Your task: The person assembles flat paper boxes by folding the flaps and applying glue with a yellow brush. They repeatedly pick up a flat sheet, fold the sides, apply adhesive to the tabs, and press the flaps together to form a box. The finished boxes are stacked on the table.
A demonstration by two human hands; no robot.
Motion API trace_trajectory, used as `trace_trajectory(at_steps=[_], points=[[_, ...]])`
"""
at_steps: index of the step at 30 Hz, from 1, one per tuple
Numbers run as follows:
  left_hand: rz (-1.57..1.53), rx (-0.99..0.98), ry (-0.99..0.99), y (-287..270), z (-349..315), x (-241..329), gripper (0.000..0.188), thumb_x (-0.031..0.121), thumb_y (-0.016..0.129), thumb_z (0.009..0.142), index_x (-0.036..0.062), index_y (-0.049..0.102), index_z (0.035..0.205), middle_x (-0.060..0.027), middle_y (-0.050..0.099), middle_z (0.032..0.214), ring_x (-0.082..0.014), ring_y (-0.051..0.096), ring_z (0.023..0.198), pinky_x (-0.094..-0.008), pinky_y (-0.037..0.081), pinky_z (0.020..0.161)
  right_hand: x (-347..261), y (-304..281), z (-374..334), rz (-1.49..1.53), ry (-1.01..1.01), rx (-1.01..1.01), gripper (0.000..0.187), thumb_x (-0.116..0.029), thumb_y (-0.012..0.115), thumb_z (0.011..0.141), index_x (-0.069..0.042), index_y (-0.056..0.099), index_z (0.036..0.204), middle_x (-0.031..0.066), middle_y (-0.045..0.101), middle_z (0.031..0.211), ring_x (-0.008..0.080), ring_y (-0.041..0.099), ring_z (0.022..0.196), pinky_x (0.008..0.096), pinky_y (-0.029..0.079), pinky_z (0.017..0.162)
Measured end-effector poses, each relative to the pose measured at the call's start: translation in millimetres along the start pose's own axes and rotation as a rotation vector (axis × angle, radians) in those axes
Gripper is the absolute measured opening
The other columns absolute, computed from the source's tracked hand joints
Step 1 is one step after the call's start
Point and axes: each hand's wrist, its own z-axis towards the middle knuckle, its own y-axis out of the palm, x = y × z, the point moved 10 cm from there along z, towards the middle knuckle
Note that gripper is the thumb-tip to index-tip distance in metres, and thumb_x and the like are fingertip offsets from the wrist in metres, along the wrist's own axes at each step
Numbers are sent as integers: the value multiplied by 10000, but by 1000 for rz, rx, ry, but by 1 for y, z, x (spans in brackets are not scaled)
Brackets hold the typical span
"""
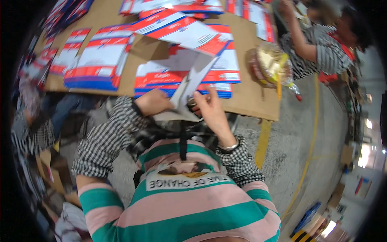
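Observation:
A red, white and blue printed cardboard carton (pixel 173 29), partly unfolded, leans over the near edge of the table toward my body. Its pale inner side and end flaps are turned to me. My left hand (pixel 154 101) is closed at the left of the near flap, its fingertips mostly hidden. On the other side, my right hand (pixel 210 109) grips the carton with bent fingers, the thumb pointing up along it. Something small and dark shows by the right fingers, too blurred to name. Beneath the carton lies a stack of flat cartons (pixel 145 78).
More flat carton stacks (pixel 96 58) lie to the left and along the far side of the brown table (pixel 258 107). A clear plastic bag (pixel 270 64) with yellowish contents sits at the right. A co-worker in stripes (pixel 322 52) is at the right edge; another person (pixel 32 129) is at far left.

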Motion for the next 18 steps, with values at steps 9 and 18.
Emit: trace_trajectory(at_steps=[9,18], points=[[80,243,-41,-8,-35,24,422,279,646,785,-40,619,1060,-174,662,838,-248,649,780,-333,497,711,16,23,4,-188,89,-200,953,-233,699,822,161,46,1393,50,586,756,87,545,698,210,442,615],[45,352,-5,-13,-46,26,442,284,670,689,-23,648,1007,-228,651,931,-314,651,872,-365,499,782,21,34,-2,-148,153,-357,763,-225,622,894,48,161,1438,74,628,859,105,576,757,226,459,694]])
